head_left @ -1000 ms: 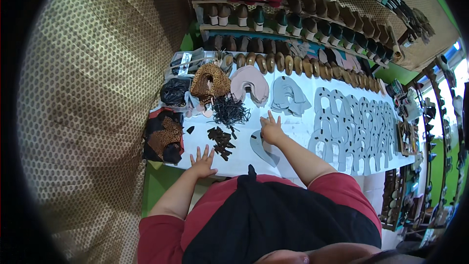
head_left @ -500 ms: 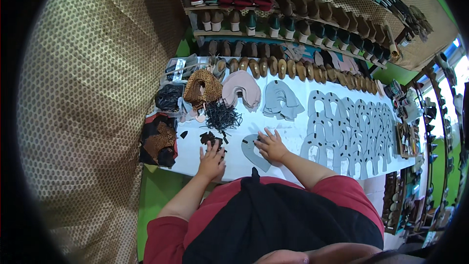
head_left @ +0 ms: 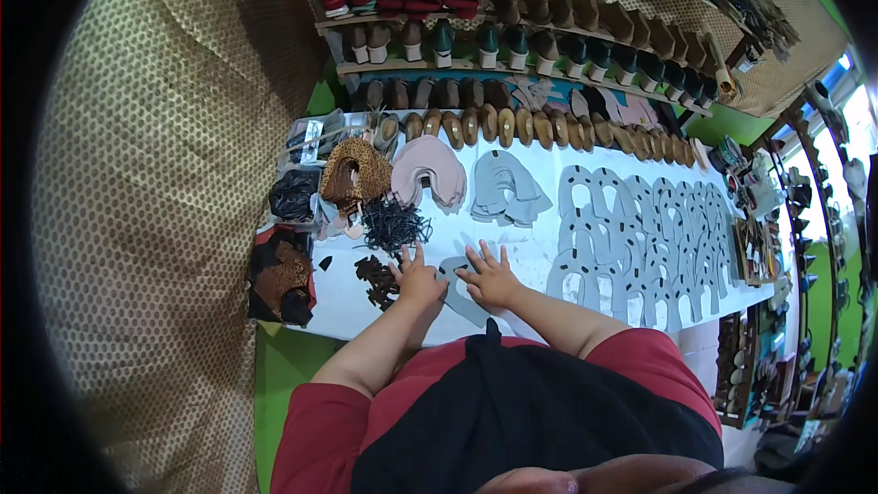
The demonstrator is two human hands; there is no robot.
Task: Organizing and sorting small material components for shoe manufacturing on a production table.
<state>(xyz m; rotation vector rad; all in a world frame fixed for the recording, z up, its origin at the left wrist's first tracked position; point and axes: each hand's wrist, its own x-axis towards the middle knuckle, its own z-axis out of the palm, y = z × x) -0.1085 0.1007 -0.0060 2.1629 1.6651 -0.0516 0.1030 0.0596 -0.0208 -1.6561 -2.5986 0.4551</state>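
While both hands are spreading out low over the white bench (head_left: 530, 256), the loose grey curved piece (head_left: 460, 300) is lying right between them, so I'm measuring everything off that. The left hand (head_left: 421, 284) is sitting just left of it, fingers splayed and pointing away from the person, with the thumb reaching toward its left edge; can't tell if it's actually touching. The right hand (head_left: 492, 284) is coming across its far right side, fingers fanned wide and overlapping it from this angle, so I'd call the right one nearer by a hair. Neither is gripping anything that I can see. The piece's long axis looks like it's running slantwise, from far left to near right, though the right hand is hiding a bit. Just past the left hand, left of the piece, a pile of dark strips (head_left: 377, 282) is lying, with a black stringy tangle (head_left: 396, 224) sitting beyond it. Straight beyond the piece, slightly left, a pink stack (head_left: 428, 151) is resting, and a matching grey stack (head_left: 494, 178) is sitting beyond and slightly right. Well off to its right, rows of grey cutouts (head_left: 643, 256) with dark tabs are filling that end.
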